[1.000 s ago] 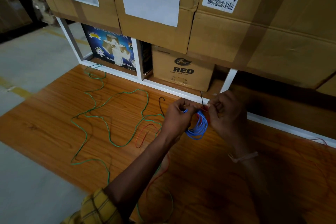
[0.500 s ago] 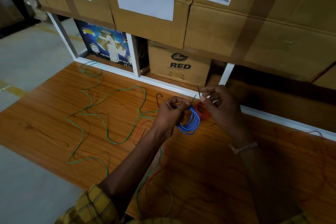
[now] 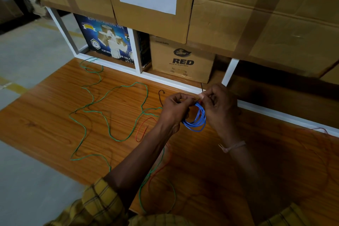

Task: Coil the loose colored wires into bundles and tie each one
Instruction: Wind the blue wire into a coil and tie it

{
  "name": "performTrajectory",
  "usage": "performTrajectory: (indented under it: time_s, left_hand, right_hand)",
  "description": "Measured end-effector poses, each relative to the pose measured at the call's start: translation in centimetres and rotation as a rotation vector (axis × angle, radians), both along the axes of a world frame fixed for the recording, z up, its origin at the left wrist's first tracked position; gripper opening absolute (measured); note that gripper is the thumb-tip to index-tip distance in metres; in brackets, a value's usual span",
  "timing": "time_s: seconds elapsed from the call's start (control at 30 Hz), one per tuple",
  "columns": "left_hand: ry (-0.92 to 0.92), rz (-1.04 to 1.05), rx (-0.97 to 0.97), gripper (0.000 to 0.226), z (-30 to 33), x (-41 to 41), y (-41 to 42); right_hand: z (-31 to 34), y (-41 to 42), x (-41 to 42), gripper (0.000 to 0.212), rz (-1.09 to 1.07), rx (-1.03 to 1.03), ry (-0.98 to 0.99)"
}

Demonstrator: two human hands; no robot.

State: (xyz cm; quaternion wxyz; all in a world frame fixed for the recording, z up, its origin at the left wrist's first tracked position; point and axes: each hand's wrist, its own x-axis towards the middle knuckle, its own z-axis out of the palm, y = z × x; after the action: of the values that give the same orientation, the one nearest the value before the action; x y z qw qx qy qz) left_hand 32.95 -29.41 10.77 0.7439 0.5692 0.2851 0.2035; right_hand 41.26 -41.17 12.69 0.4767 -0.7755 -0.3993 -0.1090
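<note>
Both hands, the left hand point(image 3: 175, 105) and right hand point(image 3: 218, 104), are pinching fingers shut on the coiled blue plastic-coated wire bundle point(image 3: 195, 122), and the tie should probably be twisted snug while the loops stay gathered.

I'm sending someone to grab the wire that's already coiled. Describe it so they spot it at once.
Start at the cardboard box printed RED on the low shelf, then drop to the wooden board in front of it. The blue wire coil hangs there between the left hand and right hand. It alone is looped tight; the green wire sprawls loose.

Glossy wood-grain board point(image 3: 183, 161) — matt brown cardboard boxes point(image 3: 266, 29), smooth plastic-coated blue wire coil point(image 3: 196, 124).
</note>
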Motion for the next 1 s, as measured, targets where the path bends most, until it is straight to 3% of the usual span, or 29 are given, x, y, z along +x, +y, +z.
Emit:
performTrajectory:
  time_s: [0.1, 0.2, 0.37, 0.53, 0.77, 0.87, 1.0]
  left_hand:
    - [-0.011, -0.019, -0.003, 0.012, -0.3, 0.1, 0.6]
    - [-0.049, -0.07, -0.104, 0.008, -0.9, 0.1, 1.0]
    - [-0.058, -0.101, -0.361, 0.013, -2.5, 0.5, 1.6]
    - [0.027, -0.153, -0.415, 0.012, -4.1, 1.3, 3.2]
    - [0.245, -0.103, -0.094, 0.012, -4.6, 2.8, 6.8]
    - [0.317, -0.063, 0.063, 0.013, -5.4, 3.8, 8.4]
    - [0.404, -0.105, 0.187, 0.013, -7.3, 4.2, 9.2]
  right_hand:
    - [-0.2, 0.0, 0.0, 0.013, -0.018, 0.025, 0.055]
    - [-1.0, -0.5, 0.8, 0.007, 0.006, 0.039, 0.293]
    - [-5.4, -1.9, 0.6, 0.038, 0.113, -0.061, 0.79]
    - [-7.5, -1.3, 0.1, 0.024, 0.06, -0.02, 1.02]
    - [-7.2, 3.5, 3.7, 0.019, -0.114, -0.093, 0.875]
    - [-7.2, 7.0, 7.3, 0.011, -0.188, -0.3, 0.646]
    - [-7.6, 10.9, 9.4, 0.022, -0.245, -0.491, 0.568]
